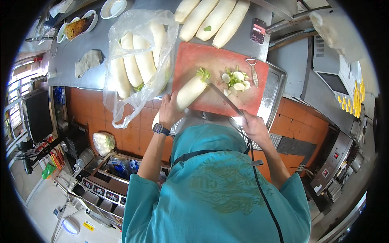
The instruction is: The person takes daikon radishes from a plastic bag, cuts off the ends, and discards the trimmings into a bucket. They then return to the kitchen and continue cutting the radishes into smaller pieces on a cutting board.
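Note:
My left hand (169, 107) grips a large white daikon radish (191, 92) that slants across the left edge of a red cutting board (209, 54). Its leafy green top (203, 73) points away from me over the board. In my right hand (254, 127) is a kitchen knife (226, 99), its tip end at the radish just below the leaves. Whether the blade has entered the flesh cannot be seen. Right of the radish lies a small heap of cut radish ends and leaf stubs (235, 79). A metal Y-shaped peeler (253, 71) rests near the board's right side.
Several whole daikons (212, 21) lie behind the board, beside a phone (258, 31). More daikons fill a clear plastic bag (142, 57) overhanging the counter's front edge at left. A grey cloth (88, 63) and white bowls (113, 8) are farther left. A metal tray (278, 88) sits under the board's right side.

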Motion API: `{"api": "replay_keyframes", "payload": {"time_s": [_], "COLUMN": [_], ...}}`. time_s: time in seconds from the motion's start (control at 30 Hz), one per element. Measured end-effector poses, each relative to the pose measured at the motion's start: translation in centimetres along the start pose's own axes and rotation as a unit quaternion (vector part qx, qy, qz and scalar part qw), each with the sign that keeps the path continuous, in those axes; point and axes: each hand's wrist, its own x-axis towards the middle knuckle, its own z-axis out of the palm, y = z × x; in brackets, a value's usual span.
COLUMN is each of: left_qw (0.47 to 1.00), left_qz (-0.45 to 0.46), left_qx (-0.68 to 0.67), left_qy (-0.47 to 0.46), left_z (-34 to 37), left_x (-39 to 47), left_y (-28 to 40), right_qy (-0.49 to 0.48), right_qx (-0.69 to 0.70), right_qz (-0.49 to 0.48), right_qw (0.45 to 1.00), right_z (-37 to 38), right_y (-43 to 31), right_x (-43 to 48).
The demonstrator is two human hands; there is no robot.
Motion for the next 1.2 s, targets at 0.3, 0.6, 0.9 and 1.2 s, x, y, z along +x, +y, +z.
{"api": "replay_keyframes", "payload": {"time_s": [0.3, 0.6, 0.9, 1.2], "left_qw": [0.999, 0.994, 0.996, 0.996], "left_qz": [0.02, 0.027, 0.013, 0.02], "left_qx": [0.004, 0.049, 0.056, 0.037], "left_qy": [0.044, 0.089, 0.072, 0.075], "left_z": [0.6, 2.8, 2.5, 2.1], "left_x": [0.7, 3.1, 2.7, 3.2], "left_y": [0.6, 2.0, 2.0, 2.0], "right_qy": [0.018, 0.004, -0.053, 0.001], "right_qx": [-0.014, -0.025, -0.008, 0.034], "right_qz": [-0.029, -0.049, 0.006, -0.026], "right_qw": [0.999, 0.998, 0.999, 0.999], "right_z": [1.1, 3.9, 3.3, 7.5], "right_y": [-2.0, -3.5, -2.3, -1.3], "right_x": [2.9, 10.2, 8.2, 13.6]}}
